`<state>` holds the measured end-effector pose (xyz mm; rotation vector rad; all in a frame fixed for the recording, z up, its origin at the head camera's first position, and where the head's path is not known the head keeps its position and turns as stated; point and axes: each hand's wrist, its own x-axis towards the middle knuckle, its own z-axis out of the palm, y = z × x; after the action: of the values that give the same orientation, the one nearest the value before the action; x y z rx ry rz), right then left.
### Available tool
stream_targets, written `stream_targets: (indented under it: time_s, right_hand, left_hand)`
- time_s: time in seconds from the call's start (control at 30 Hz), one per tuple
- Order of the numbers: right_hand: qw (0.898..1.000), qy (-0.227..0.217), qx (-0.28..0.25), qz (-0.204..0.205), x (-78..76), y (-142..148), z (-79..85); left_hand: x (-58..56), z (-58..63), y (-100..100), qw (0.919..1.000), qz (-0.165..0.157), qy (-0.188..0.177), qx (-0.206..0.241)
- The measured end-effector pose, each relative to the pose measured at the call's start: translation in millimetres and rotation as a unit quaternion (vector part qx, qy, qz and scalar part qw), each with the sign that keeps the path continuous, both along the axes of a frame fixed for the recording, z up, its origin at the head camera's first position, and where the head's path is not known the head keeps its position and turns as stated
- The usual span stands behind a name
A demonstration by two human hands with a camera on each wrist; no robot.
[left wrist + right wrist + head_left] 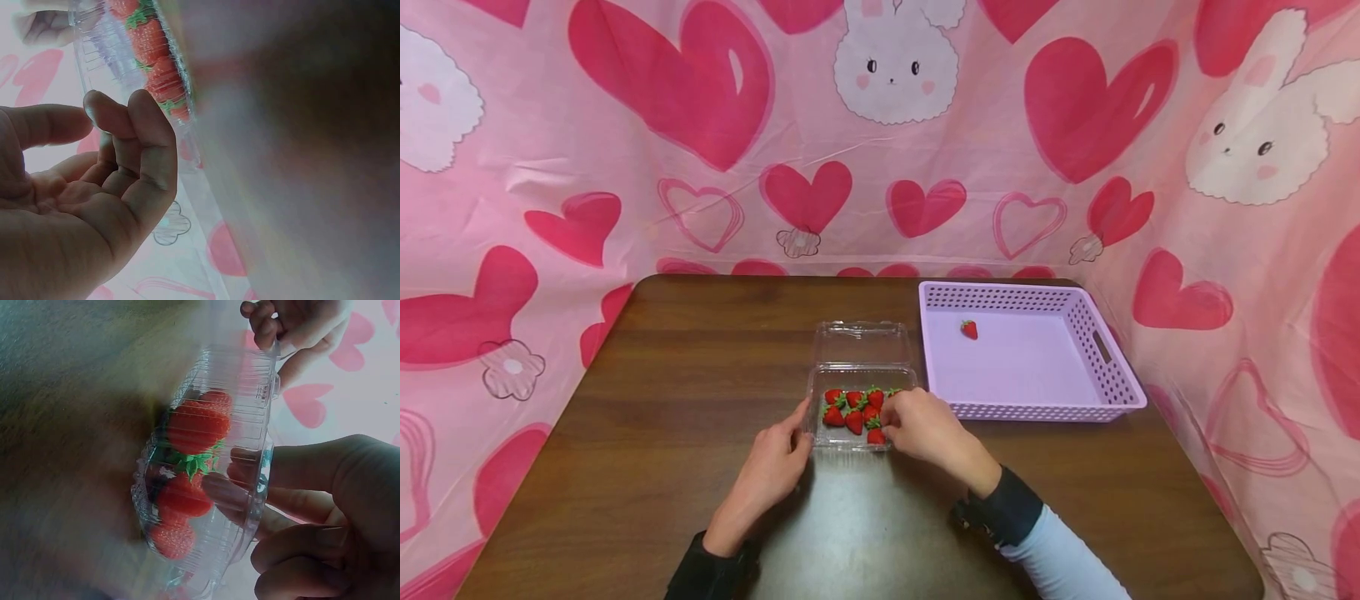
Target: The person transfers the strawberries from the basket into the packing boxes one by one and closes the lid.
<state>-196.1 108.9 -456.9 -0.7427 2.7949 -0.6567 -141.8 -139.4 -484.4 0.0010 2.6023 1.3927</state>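
A clear plastic clamshell container (862,343) lies on the table with its lid folded back. Several red strawberries (853,422) with green leaves sit in its near half. My left hand (775,458) rests against the container's left side, fingers loosely bent and thumb near the front corner. My right hand (928,429) reaches into the right side of the container. In the right wrist view, its thumb and finger pinch at the leafy end of a strawberry (199,428), seen through the clear wall; the fingertips' contact is partly hidden.
To the right of the container stands a lilac plastic basket (1026,412) with perforated walls. One strawberry (970,330) lies in it toward the back left. The brown wooden table (700,358) is bordered by a pink curtain (985,108) with hearts and rabbits.
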Motion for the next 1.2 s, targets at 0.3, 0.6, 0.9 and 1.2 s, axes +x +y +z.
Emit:
stream_targets:
  time_s: [0.3,0.6,0.9,1.2]
  right_hand:
    - [0.999,0.03,-0.022,-0.012,-1.5,2,5.1]
    - [0.997,0.058,-0.041,-0.029,-3.2,6,9.6]
    - [0.995,0.075,-0.046,-0.052,-8.4,14,19.5]
    - [0.992,0.079,-0.053,-0.08,-17.1,27,33.7]
  left_hand:
    - [-0.6,0.0,0,0.9999,0.0,0.012,-0.003]
    - [-1.1,-1.0,0,0.9999,-0.003,0.011,-0.004]
    - [-0.6,-0.1,0,0.9999,-0.003,0.011,-0.004]
    - [-2.0,1.2,-1,0.9999,-0.002,0.009,-0.005]
